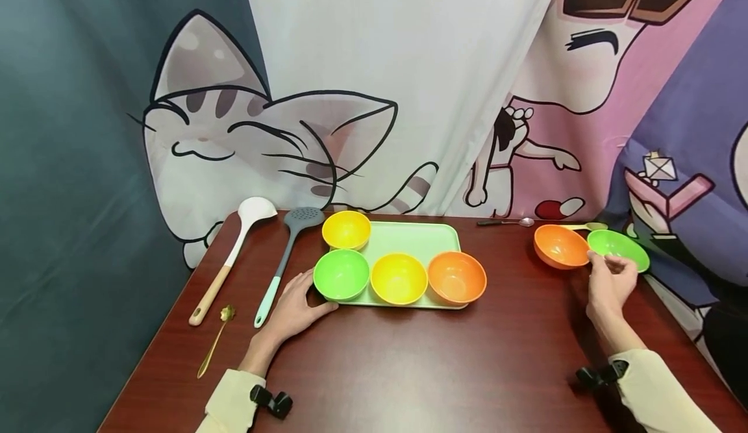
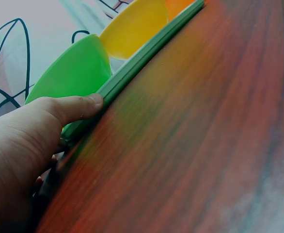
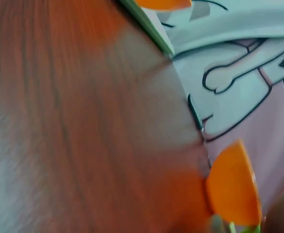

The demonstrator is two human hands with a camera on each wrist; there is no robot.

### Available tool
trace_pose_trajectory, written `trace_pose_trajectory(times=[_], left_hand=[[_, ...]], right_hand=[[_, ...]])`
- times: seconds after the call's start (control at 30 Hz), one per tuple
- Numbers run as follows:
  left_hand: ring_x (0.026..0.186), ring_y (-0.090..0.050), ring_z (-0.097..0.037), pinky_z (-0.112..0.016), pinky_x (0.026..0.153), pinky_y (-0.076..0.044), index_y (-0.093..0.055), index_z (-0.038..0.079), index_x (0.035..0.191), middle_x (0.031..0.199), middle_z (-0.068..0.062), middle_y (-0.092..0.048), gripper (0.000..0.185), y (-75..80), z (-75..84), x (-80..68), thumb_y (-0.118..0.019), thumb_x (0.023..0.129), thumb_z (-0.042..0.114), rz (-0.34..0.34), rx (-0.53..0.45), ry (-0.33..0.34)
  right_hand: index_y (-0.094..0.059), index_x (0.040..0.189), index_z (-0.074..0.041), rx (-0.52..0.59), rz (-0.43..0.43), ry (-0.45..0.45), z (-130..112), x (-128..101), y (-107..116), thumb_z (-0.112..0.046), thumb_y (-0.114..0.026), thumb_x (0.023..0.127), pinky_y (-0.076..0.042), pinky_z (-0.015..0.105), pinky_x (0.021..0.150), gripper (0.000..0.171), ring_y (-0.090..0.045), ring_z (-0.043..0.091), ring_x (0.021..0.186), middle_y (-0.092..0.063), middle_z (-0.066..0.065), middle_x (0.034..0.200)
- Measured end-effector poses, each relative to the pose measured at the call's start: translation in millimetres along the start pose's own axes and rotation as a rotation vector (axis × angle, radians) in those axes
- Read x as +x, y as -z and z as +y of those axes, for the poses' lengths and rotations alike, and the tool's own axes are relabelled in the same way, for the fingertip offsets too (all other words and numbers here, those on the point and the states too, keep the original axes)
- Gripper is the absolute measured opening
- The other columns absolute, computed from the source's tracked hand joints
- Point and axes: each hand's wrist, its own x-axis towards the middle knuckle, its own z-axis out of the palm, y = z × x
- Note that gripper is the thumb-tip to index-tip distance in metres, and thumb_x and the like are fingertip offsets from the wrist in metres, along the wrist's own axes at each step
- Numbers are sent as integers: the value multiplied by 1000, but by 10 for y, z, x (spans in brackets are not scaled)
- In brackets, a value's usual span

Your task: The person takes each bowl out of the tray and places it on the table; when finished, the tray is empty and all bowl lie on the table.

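Observation:
A light green tray (image 1: 409, 238) carries two yellow bowls (image 1: 399, 280), a green bowl (image 1: 341, 276) and an orange bowl (image 1: 457, 278). My left hand (image 1: 297, 308) holds the tray's front left corner, beside the green bowl. Its thumb (image 2: 84, 107) lies along the tray's edge in the left wrist view. Far right, my right hand (image 1: 611, 284) pinches the near rim of a second green bowl (image 1: 621, 246). Next to that stands another orange bowl (image 1: 561, 247), which the right wrist view shows close to the fingers and mostly covering the green one.
Left of the tray lie a white ladle (image 1: 241, 241) with a wooden handle, a grey slotted turner (image 1: 290, 251) and a small gold spoon (image 1: 217, 339). At the back edge are a dark-handled spoon (image 1: 508, 222) and a gold-coloured utensil (image 1: 590, 226). A printed curtain (image 1: 374, 147) hangs behind the table.

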Motion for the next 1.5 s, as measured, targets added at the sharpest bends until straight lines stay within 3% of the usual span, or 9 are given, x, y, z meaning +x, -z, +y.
trace_pose_trajectory(times=[0.1,0.23,0.5,0.87,1.1,1.27,1.5], left_hand=[[142,-44,-32,-58,120,-26,-47,14,149,151,-12,-49,85,4,-3,9,-83,79,43,1,0,-2],[141,-44,-34,-59,120,-26,-47,12,149,151,-14,-50,85,10,-8,22,-83,79,44,3,2,-13],[141,-45,-33,-58,121,-26,-47,13,149,150,-13,-50,85,12,-24,16,-84,78,42,1,-4,-8],[141,-45,-33,-58,120,-27,-44,13,151,151,-12,-50,88,15,-20,3,-84,78,43,2,-14,3],[139,-46,-32,-59,119,-27,-43,15,151,149,-9,-52,89,27,-9,14,-86,76,40,14,-32,11],[138,-47,-30,-59,118,-28,-41,18,152,148,-5,-52,89,1,-4,47,-84,78,42,12,-48,11],[137,-48,-28,-56,118,-29,-41,20,151,148,-3,-52,89,8,-23,-2,-85,77,40,9,-55,50]], right_hand=[[-56,87,-20,-1,-18,118,-70,-66,-136,-4,-73,82,-40,10,70,24,-45,5,81,-49,-6,90],[-58,88,-20,-30,-112,171,-145,-170,-346,-5,-73,83,-40,11,67,22,-48,5,79,-52,-7,89],[-56,90,-19,-67,-344,114,-141,-333,-801,-4,-70,87,-46,8,57,21,-52,2,71,-53,-7,89],[-53,102,-17,-307,-621,81,-138,-610,-1329,-16,-64,95,-55,12,76,13,-57,-3,84,-54,-11,93],[-51,117,-7,-435,-829,56,-152,-803,-1645,-22,-60,98,-55,20,87,26,-58,2,94,-54,-4,103],[-50,116,-8,-446,-876,50,-200,-890,-1867,-22,-55,100,-54,20,84,22,-58,8,97,-54,3,107],[-49,118,-7,-448,-945,-39,-202,-1019,-2110,-22,-55,100,-54,33,96,24,-59,27,112,-54,10,117]])
